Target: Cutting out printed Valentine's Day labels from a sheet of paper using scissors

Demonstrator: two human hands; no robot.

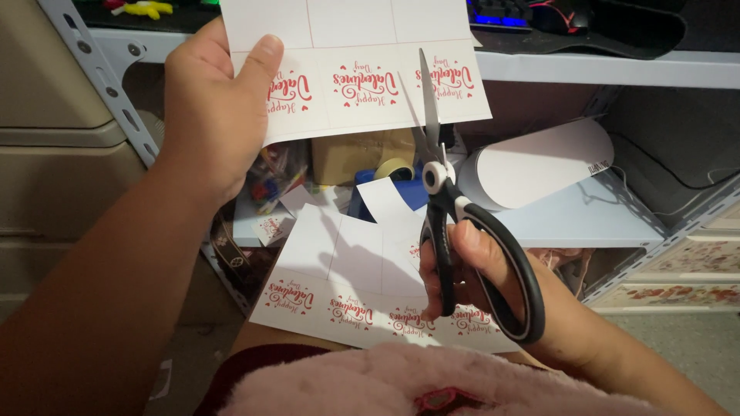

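Nearest, at six o'clock, a pink fluffy cushion [401, 381] fills the bottom edge, and just beyond it a second printed sheet [347, 285] lies flat on the lap, white with red script labels along its near edge. At five o'clock the right hand [478, 281] has its grip clenched through the black loops of the scissors [447, 223], blades nearly closed and pointing up to twelve o'clock, tips overlapping the lower edge of the label sheet [362, 65]. At ten o'clock the left hand [216, 108] pinches that sheet's left edge, thumb on its face. The paper looks light, thin and floppy, easy to crease or tear, so a hold close beside the cut line should steady it. Farther off, a metal shelf [570, 219] carries a rolled white sheet [539, 166] and a tape roll [395, 168].
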